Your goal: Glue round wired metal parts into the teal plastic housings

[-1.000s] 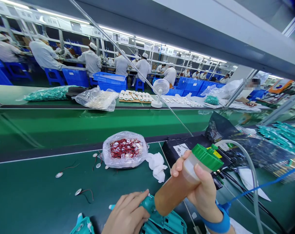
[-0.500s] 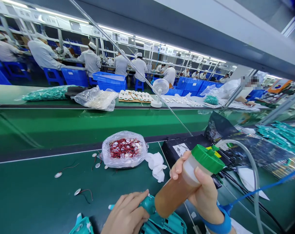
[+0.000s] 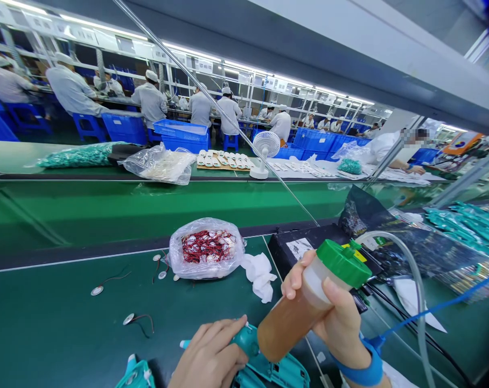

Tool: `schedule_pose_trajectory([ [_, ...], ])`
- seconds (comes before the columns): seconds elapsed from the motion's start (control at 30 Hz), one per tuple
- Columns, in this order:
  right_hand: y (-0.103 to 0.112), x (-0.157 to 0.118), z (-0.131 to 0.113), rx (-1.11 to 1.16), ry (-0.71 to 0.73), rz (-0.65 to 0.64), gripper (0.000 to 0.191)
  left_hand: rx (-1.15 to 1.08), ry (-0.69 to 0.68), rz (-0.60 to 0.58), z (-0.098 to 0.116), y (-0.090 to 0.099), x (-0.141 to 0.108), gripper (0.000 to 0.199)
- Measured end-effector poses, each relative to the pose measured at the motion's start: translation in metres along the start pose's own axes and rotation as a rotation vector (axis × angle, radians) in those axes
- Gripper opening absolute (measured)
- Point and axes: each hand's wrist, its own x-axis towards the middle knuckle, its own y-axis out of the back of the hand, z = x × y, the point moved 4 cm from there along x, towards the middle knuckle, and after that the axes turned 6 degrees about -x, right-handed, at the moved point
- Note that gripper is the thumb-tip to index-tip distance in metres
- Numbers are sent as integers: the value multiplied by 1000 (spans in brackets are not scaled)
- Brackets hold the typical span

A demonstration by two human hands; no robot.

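Observation:
My right hand, with a blue wrist strap, grips a clear bottle of brown liquid with a green screw cap. The bottle is tilted, its base pointing down and left; a clear tube runs from the cap. Its lower end is in front of a teal plastic shell, and whether they touch I cannot tell. My left hand has its fingers closed over that shell, hiding part of it. Another teal plastic shell lies to the left, cut off by the frame's lower edge.
A plastic bag of wired discs stands behind my hands, with crumpled tissue beside it. Loose wired discs lie at left. A black box, cables and teal parts are at right. Beyond are a fan and co-workers.
Both hands and the bottle stay nearly still; the bottle shifts only very slightly. The co-worker at the far right has moved a little.

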Motion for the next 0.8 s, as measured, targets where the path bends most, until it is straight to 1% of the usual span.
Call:
schedule_pose_trajectory([
  [0.13,3,2,-1,-40,22,9,26,24,21,-45,1,-1,0,16],
  [0.33,11,2,0,-88,2,53,30,-27,41,8,2,0,1,20],
  [0.57,4,0,3,-48,10,32,28,-19,46,-7,2,3,0,20],
  [0.67,6,2,2,-52,24,103,28,-26,34,13,2,3,1,19],
  [0.8,12,7,-4,-20,27,269,28,-29,8,10,1,-1,3,16],
])
